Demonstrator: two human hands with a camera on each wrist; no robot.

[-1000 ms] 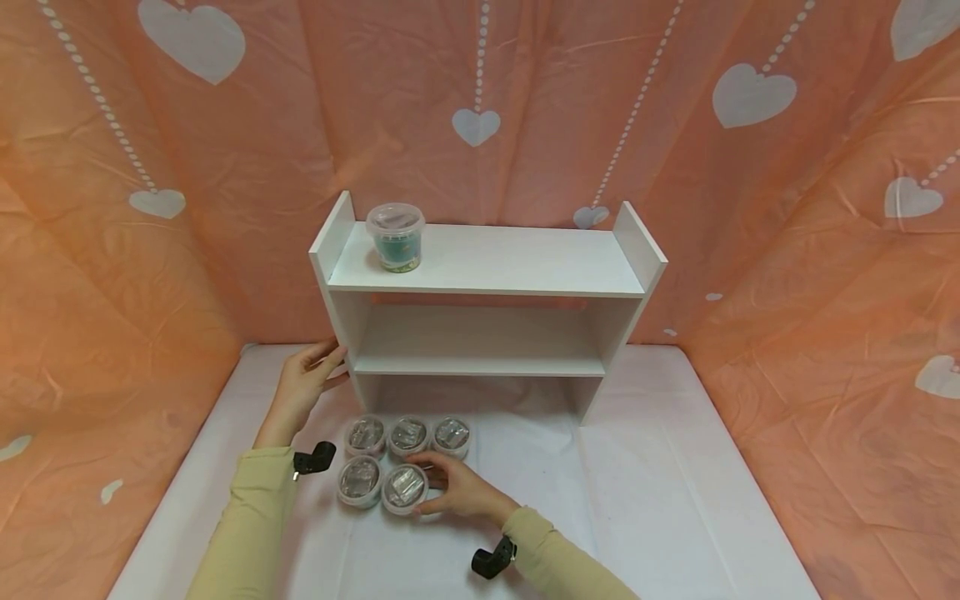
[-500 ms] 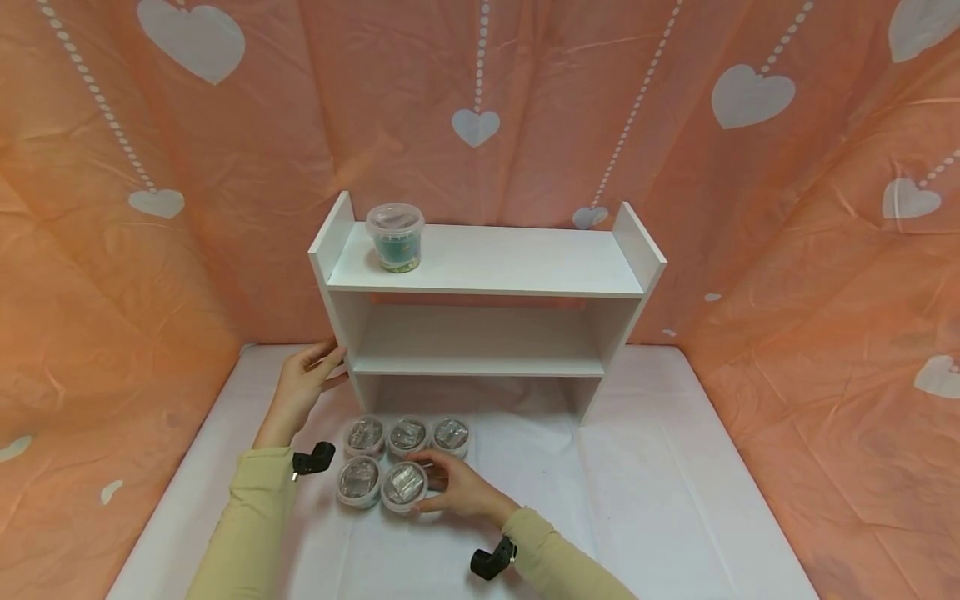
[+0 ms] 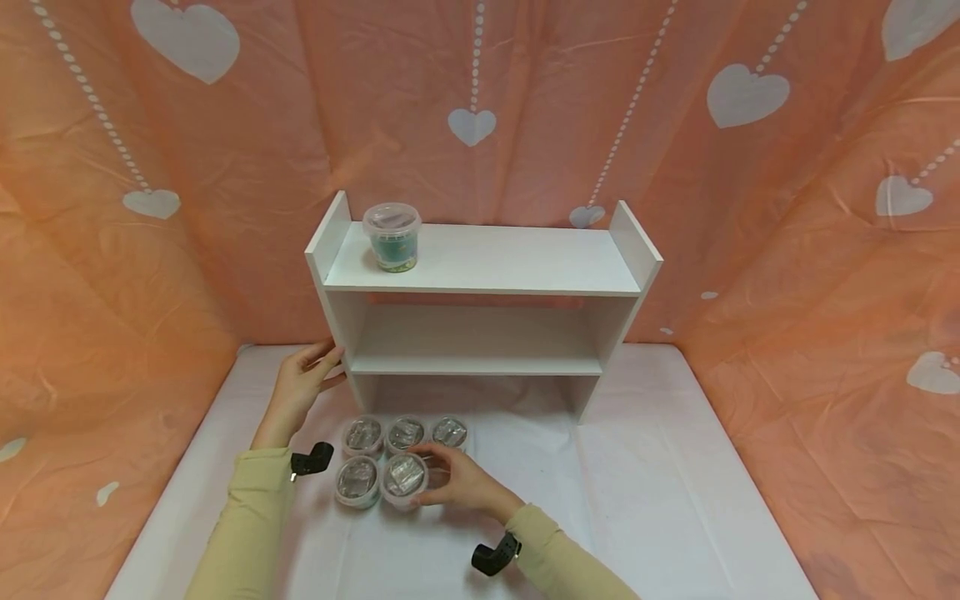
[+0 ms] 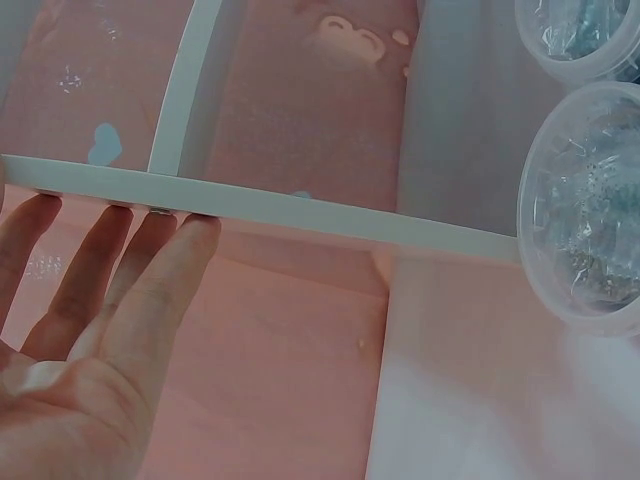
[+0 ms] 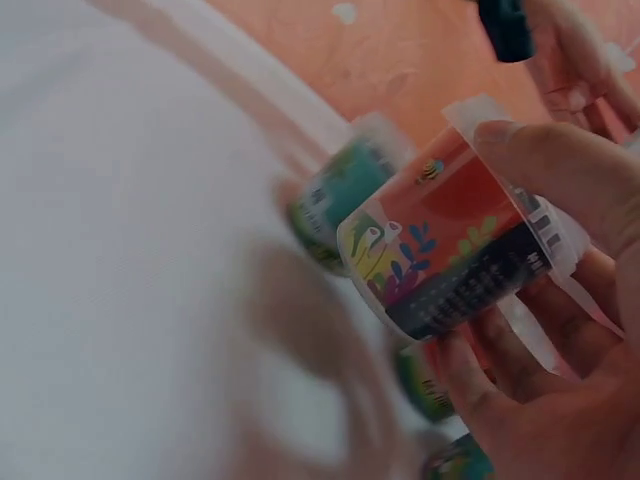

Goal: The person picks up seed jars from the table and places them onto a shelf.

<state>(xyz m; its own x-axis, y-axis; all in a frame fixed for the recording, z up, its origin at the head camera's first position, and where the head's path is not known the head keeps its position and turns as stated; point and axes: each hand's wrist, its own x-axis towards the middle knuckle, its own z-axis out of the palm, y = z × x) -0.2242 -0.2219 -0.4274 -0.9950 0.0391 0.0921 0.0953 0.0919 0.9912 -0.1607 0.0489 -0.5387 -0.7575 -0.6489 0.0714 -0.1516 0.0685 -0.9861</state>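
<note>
In my right hand [image 3: 467, 485] I grip a small lidded plastic tub [image 3: 405, 477], thumb on one side and fingers on the other. The right wrist view shows this tub [image 5: 440, 235] tilted, with a red and dark printed label, raised off the white surface. My left hand [image 3: 296, 390] rests its fingertips against the left side panel of a white two-tier shelf [image 3: 480, 260]; in the left wrist view its straight fingers [image 4: 160, 300] touch the panel's edge [image 4: 290, 208]. Several more tubs stand near the shelf's foot, among them a front-left one [image 3: 357, 482], partly beside the held tub.
A tub with a teal label [image 3: 393, 240] stands at the left of the upper shelf board. The lower board [image 3: 476, 364] lies beneath. White cloth [image 3: 675, 500] covers the table, and an orange curtain with hearts [image 3: 405, 100] hangs behind and at both sides.
My right hand has raised the tub slightly from the white surface. My left hand stays against the shelf's side. The whole head view has shifted a little.
</note>
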